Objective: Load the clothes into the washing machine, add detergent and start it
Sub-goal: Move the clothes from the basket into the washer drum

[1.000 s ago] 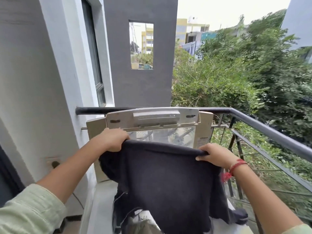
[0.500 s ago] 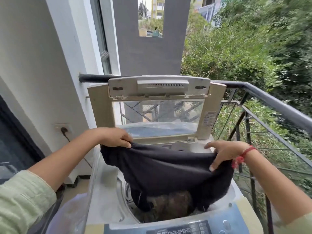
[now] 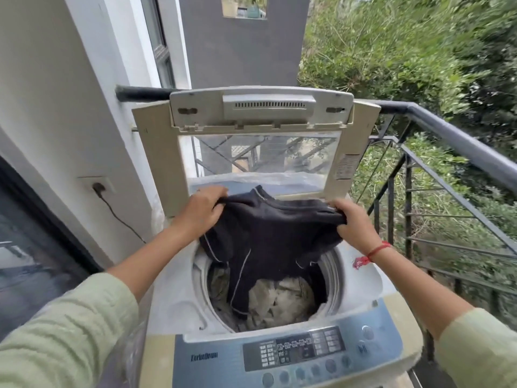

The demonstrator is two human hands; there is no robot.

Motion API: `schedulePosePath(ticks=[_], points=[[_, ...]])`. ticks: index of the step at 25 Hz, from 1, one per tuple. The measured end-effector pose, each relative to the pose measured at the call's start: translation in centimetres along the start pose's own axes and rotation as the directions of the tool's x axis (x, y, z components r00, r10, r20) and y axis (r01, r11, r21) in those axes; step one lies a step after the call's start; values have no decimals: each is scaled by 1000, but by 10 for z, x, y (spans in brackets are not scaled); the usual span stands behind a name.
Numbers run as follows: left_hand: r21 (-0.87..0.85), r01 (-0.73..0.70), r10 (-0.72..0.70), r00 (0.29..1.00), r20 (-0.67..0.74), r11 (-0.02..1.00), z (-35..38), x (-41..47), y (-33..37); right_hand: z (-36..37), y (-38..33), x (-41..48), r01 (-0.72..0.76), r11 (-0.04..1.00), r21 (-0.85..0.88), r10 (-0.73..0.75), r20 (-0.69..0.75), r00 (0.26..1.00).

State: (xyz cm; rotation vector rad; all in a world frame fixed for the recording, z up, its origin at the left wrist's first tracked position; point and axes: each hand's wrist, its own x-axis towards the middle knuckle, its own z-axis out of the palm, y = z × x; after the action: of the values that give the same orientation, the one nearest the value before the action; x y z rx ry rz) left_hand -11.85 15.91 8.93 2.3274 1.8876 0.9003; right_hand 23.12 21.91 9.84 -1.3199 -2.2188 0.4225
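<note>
A top-loading washing machine stands in front of me with its lid raised upright. A dark garment with pale seams hangs over the drum opening, its lower part inside the drum. My left hand grips its left top edge and my right hand grips its right top edge, both above the back rim. Pale, crumpled clothes lie at the drum's bottom. The blue control panel runs along the front edge.
A black metal balcony railing runs behind and to the right of the machine, with bushes beyond. A white wall on the left carries a socket with a black plug and cord. A dark glass door is at far left.
Both hands have lowered the dark garment from chest height down into the drum opening. The view has tilted down, so the drum and control panel now show.
</note>
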Motion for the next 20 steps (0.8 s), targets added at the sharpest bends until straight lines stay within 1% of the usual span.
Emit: schedulePosePath(ticks=[1,2,3,4,5,6,7,8,9,10,11,12,13,14,15,16,17,18,20], points=[[56,-101,87,974,211,993,7,-18,5,9,4,-14,16,999,-30,-7,265,964],[108,-189,115,869,482,976,18,-37,13,19,7,-28,54,993,-102,8,532,847],[163,-264,75,707,703,951,32,-56,17,33,10,-41,75,980,-183,82,722,687],[226,-298,-27,549,835,927,45,-72,21,47,11,-51,78,968,-237,160,831,533],[287,-295,-145,422,895,911,58,-83,25,58,7,-59,44,967,-249,209,884,418],[335,-268,-238,336,911,903,72,-89,27,68,2,-62,-15,963,-270,259,905,338],[366,-250,-293,287,912,896,83,-92,29,77,-5,-62,-37,955,-293,290,909,300],[374,-238,-315,252,915,896,95,-94,31,86,-10,-60,11,948,-319,300,903,307],[375,-217,-326,232,917,901,105,-96,33,95,-15,-59,55,936,-349,315,894,318],[382,-197,-343,205,917,903,114,-99,38,104,-19,-57,116,922,-370,320,894,314],[391,-170,-365,163,916,905,123,-102,40,117,-20,-56,150,915,-376,322,901,291],[403,-128,-392,106,914,906,132,-105,40,134,-17,-58,143,903,-404,362,898,251],[418,-90,-414,59,908,904,137,-106,40,149,-13,-64,112,877,-468,441,875,202],[431,-62,-430,27,902,900,138,-106,41,161,-9,-68,76,845,-530,513,842,163],[421,-43,-421,24,907,906,142,-106,39,171,-4,-72,122,829,-546,528,836,150],[400,-38,-398,49,916,916,144,-105,35,178,-1,-72,221,809,-544,521,839,158],[386,-51,-380,88,921,921,148,-106,31,184,2,-70,271,802,-533,494,846,200],[395,-72,-384,133,914,916,151,-106,26,188,5,-68,290,799,-526,464,847,258],[460,-52,-433,260,863,886,160,-106,12,196,15,-57,224,828,-514,410,827,385]])
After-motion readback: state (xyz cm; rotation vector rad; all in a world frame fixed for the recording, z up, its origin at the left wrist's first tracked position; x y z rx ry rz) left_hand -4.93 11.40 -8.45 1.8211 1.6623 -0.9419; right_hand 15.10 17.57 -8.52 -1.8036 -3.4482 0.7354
